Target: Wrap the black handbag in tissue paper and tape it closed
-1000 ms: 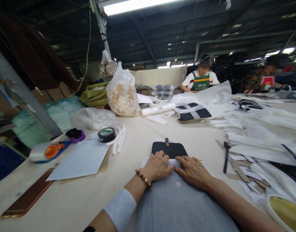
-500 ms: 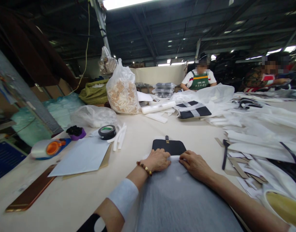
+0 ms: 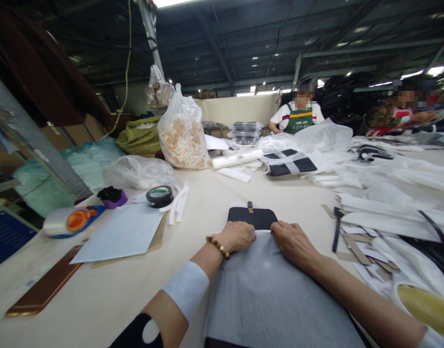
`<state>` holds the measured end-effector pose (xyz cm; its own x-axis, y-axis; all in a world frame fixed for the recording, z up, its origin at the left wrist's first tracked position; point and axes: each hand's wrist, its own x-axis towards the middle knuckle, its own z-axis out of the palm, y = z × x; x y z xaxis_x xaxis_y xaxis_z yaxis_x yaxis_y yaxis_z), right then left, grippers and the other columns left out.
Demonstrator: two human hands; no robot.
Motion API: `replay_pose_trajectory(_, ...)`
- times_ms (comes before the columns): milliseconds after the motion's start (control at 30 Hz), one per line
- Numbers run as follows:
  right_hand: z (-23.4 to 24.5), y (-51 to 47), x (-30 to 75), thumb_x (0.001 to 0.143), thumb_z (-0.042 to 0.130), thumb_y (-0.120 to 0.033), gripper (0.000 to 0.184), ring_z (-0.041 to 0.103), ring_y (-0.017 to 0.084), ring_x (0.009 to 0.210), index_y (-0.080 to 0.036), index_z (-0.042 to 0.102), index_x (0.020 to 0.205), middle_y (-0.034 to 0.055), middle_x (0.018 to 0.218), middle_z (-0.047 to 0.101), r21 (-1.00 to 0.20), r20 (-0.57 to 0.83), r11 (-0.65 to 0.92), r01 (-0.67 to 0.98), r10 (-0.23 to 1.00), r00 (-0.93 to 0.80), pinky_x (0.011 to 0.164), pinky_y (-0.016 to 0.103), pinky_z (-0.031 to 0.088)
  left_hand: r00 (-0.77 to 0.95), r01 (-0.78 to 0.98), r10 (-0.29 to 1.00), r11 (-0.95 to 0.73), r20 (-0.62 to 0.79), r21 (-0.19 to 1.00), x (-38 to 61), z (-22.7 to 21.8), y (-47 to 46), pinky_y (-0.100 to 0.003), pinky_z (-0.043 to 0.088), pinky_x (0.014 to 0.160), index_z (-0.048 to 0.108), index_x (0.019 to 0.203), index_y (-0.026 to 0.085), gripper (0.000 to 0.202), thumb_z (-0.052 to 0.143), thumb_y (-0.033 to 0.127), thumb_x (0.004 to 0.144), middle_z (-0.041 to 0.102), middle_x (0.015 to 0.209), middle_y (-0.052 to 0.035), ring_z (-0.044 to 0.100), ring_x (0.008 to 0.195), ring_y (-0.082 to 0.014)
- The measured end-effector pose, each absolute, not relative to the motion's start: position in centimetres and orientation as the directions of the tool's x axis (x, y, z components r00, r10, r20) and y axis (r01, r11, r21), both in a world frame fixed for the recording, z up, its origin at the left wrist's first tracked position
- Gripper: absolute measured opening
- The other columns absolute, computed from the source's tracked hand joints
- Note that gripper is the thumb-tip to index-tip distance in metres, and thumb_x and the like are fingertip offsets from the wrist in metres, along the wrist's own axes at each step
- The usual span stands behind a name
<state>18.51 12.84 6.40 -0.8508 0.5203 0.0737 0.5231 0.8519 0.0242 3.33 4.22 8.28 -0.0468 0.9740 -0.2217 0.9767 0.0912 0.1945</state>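
Note:
A translucent white sheet (image 3: 269,290) lies over something dark, with a black edge showing at the near end. From under its far edge sticks out a black leather-like flap (image 3: 240,219), with a short black strap (image 3: 250,205) and small gold-coloured fitting on it. My left hand (image 3: 238,236), a beaded bracelet at its wrist, has its fingers curled on the sheet's far edge left of centre. Opposite it, my right hand (image 3: 290,241) pinches that same edge at the right corner. The fingertips of both hands are partly hidden.
On the left lie a pale blue sheet (image 3: 116,234), a black tape roll (image 3: 159,196), a clear tape roll (image 3: 67,222) and a copper-coloured bar (image 3: 44,285). White strips and card scraps (image 3: 363,246) cover the right. Behind are a bag of scraps (image 3: 182,135) and two co-workers.
My right hand has shifted slightly out along the sheet's far edge, and its fingers are closer to the corner. My left hand stays nearly where it was. The view has tilted a little.

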Motion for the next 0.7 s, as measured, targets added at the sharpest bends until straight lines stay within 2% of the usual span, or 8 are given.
replay_pose_trajectory(200,7.4,12.0,18.7,0.085,0.030,-0.002,0.028,0.053,0.025,0.080,-0.012,0.057,0.089,0.0112,0.086,0.059,0.159,0.162,0.852,0.499,0.476,-0.865,0.079,0.034,0.029,-0.057,0.955,0.974,0.117,-0.218,0.272,2.2,8.7,4.6,-0.034,0.043,0.074,0.059,0.089,0.016,0.043,0.044,0.055,0.079,0.064,0.099,-0.0113,0.058,0.094,-0.0279)
replay_pose_trajectory(333,7.9,11.5,18.8,0.086,0.028,-0.003,0.031,0.052,0.025,0.082,-0.011,0.056,0.097,0.0119,0.089,0.060,0.193,0.213,0.836,0.514,0.476,-0.853,0.083,0.036,0.027,-0.069,0.937,0.976,0.134,-0.205,0.322,1.9,8.9,4.8,-0.029,0.042,0.066,0.060,0.081,0.017,0.046,0.048,0.061,0.075,0.065,0.092,-0.0079,0.059,0.087,-0.0247)
replay_pose_trajectory(433,7.9,11.5,18.9,0.089,0.029,-0.008,0.028,0.054,0.023,0.084,-0.014,0.056,0.096,0.0085,0.088,0.061,0.166,0.235,0.828,0.536,0.495,-0.837,0.087,0.036,0.026,-0.117,0.920,0.975,0.179,-0.190,0.349,1.9,8.8,4.7,-0.026,0.041,0.062,0.060,0.085,0.017,0.040,0.054,0.055,0.074,0.065,0.091,-0.0050,0.059,0.083,-0.0205)
replay_pose_trajectory(533,7.7,11.8,18.9,0.092,0.034,-0.029,0.026,0.057,0.026,0.082,-0.014,0.056,0.094,0.0091,0.083,0.063,0.088,0.262,0.764,0.639,0.601,-0.755,0.081,0.040,0.030,-0.145,0.913,0.972,0.203,-0.184,0.355,1.9,8.8,4.7,-0.024,0.041,0.061,0.061,0.085,0.016,0.026,0.058,0.041,0.076,0.065,0.085,-0.0029,0.059,0.078,-0.0172)
replay_pose_trajectory(600,7.6,12.1,19.0,0.088,0.042,-0.038,0.031,0.059,0.029,0.079,-0.012,0.055,0.098,0.0114,0.083,0.064,0.031,0.260,0.710,0.703,0.674,-0.692,0.074,0.042,0.033,-0.149,0.918,0.973,0.203,-0.177,0.341,2.0,8.8,4.7,-0.025,0.042,0.063,0.061,0.082,0.015,0.018,0.058,0.032,0.078,0.064,0.082,-0.0030,0.058,0.076,-0.0164)
replay_pose_trajectory(700,7.4,12.4,19.3,0.079,0.050,-0.024,0.020,0.059,0.030,0.078,-0.012,0.058,0.093,0.0124,0.083,0.063,-0.022,0.244,0.685,0.728,0.710,-0.661,0.071,0.041,0.035,-0.146,0.933,0.978,0.185,-0.146,0.310,2.1,8.5,4.8,-0.030,0.045,0.072,0.059,0.085,0.013,0.015,0.055,0.026,0.082,0.063,0.085,-0.0042,0.058,0.079,-0.0163)
